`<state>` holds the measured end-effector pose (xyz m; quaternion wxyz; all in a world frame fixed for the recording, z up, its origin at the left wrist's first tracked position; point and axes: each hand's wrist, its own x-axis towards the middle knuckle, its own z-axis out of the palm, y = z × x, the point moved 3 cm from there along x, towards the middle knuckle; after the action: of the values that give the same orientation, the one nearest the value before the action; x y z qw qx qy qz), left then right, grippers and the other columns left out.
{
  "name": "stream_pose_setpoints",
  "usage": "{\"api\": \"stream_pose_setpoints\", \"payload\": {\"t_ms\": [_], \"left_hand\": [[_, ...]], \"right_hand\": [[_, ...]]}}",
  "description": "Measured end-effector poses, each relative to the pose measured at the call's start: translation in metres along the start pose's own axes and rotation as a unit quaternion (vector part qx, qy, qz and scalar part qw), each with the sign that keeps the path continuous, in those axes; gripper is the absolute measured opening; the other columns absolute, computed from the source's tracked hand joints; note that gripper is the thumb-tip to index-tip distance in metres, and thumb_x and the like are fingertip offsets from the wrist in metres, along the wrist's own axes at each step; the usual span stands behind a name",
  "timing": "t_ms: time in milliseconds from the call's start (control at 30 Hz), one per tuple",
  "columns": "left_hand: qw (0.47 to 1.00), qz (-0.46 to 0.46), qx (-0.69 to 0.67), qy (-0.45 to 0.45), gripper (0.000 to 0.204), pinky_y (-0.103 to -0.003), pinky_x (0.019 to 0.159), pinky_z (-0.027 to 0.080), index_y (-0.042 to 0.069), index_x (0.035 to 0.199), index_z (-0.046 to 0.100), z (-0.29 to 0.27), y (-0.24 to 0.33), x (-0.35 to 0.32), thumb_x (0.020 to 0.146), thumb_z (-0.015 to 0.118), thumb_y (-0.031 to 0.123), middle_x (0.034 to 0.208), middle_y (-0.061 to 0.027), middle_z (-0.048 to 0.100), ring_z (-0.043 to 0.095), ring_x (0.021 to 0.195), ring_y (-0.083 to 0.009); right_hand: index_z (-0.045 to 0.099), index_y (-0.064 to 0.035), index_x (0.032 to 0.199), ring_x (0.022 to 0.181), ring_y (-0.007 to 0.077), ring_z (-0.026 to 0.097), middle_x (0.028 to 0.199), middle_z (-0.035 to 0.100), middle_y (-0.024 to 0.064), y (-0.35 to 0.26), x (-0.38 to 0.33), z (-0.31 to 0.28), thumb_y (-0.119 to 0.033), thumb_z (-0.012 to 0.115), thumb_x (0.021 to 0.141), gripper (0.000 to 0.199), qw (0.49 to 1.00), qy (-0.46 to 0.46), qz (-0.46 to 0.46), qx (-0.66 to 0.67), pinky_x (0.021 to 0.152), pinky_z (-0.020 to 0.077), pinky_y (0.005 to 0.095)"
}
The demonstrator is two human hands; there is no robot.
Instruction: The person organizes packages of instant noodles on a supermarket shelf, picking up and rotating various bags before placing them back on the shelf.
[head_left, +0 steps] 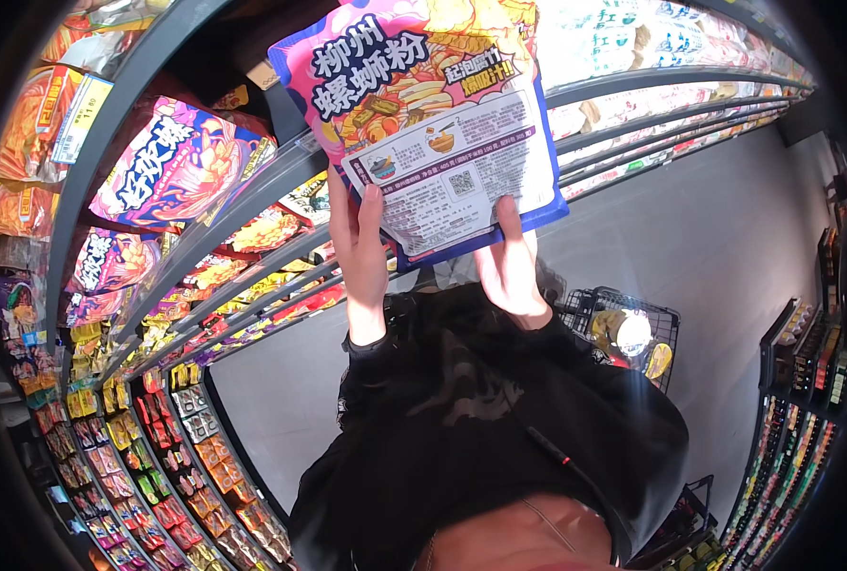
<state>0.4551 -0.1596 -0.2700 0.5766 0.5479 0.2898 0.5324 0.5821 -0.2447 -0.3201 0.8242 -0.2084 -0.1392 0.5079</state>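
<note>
Both hands are up holding a big pink and blue noodle packet (433,114) right in front of the shelf (281,176). The left hand (361,257) is closed on the bottom left edge with fingers round the front, and the right hand (511,271) is clamped on the bottom right edge, so the packet sits upright between them, back label facing out. A similar pink packet (176,162) lies on the shelf just to the left, and a wire basket (623,333) sits well behind on the floor. My take for doing this well: hold it by the edges like that, don't squash the middle, keep it level so the contents don't slump to one corner, and watch the shelf lip just beside it
</note>
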Motion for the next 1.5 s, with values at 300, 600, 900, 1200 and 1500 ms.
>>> {"api": "stream_pose_setpoints", "payload": {"t_ms": [300, 600, 900, 1200, 1500], "left_hand": [[1.000, 0.029, 0.003, -0.010, 0.060, -0.029, 0.103, 0.035, 0.001, 0.150, 0.023, -0.007, -0.001, 0.000, 0.098, 0.052, 0.010, 0.140, -0.0119, 0.045, 0.048, 0.121, -0.0158], [0.998, 0.039, -0.046, 0.009, 0.053, -0.026, 0.098, 0.037, 0.000, 0.144, 0.031, -0.003, 0.006, -0.005, 0.096, 0.053, 0.004, 0.128, -0.0086, 0.054, 0.050, 0.113, -0.0129], [0.997, 0.042, -0.011, -0.065, 0.062, -0.030, 0.096, 0.043, 0.001, 0.142, 0.033, 0.005, 0.013, -0.008, 0.089, 0.065, 0.004, 0.124, -0.0092, 0.056, 0.055, 0.111, -0.0142], [0.997, 0.029, -0.020, -0.066, 0.077, -0.031, 0.092, 0.049, -0.001, 0.139, 0.031, 0.005, 0.013, -0.012, 0.078, 0.077, 0.004, 0.120, -0.0121, 0.058, 0.059, 0.108, -0.0177], [0.997, 0.041, -0.027, -0.067, 0.078, -0.032, 0.092, 0.049, 0.000, 0.139, 0.030, 0.004, 0.013, -0.011, 0.077, 0.077, 0.003, 0.121, -0.0121, 0.057, 0.059, 0.109, -0.0182]], "right_hand": [[0.034, -0.0025, 0.141, 0.128, 0.0203, 0.043, 0.139, 0.044, 0.0089, 0.005, 0.001, -0.001, -0.020, 0.046, 0.102, 0.044, 0.999, -0.018, -0.006, -0.041, 0.107, 0.0353, 0.0356], [0.034, -0.0044, 0.142, 0.127, 0.0212, 0.043, 0.140, 0.044, 0.0084, 0.009, 0.001, -0.006, -0.023, 0.048, 0.101, 0.047, 0.999, -0.038, 0.015, 0.013, 0.108, 0.0355, 0.0380], [0.037, -0.0017, 0.138, 0.121, 0.0204, 0.046, 0.134, 0.047, 0.0098, 0.005, 0.000, -0.019, -0.029, 0.046, 0.102, 0.046, 0.996, -0.047, -0.001, -0.070, 0.102, 0.0376, 0.0352], [0.032, -0.0049, 0.143, 0.127, 0.0242, 0.045, 0.140, 0.044, 0.0106, 0.007, -0.002, -0.025, -0.035, 0.048, 0.101, 0.054, 0.976, -0.078, -0.048, -0.196, 0.107, 0.0375, 0.0399], [0.036, -0.0032, 0.139, 0.125, 0.0223, 0.046, 0.137, 0.047, 0.0100, 0.006, -0.004, -0.001, -0.027, 0.052, 0.099, 0.049, 0.998, -0.056, 0.005, 0.010, 0.105, 0.0384, 0.0373]]}}
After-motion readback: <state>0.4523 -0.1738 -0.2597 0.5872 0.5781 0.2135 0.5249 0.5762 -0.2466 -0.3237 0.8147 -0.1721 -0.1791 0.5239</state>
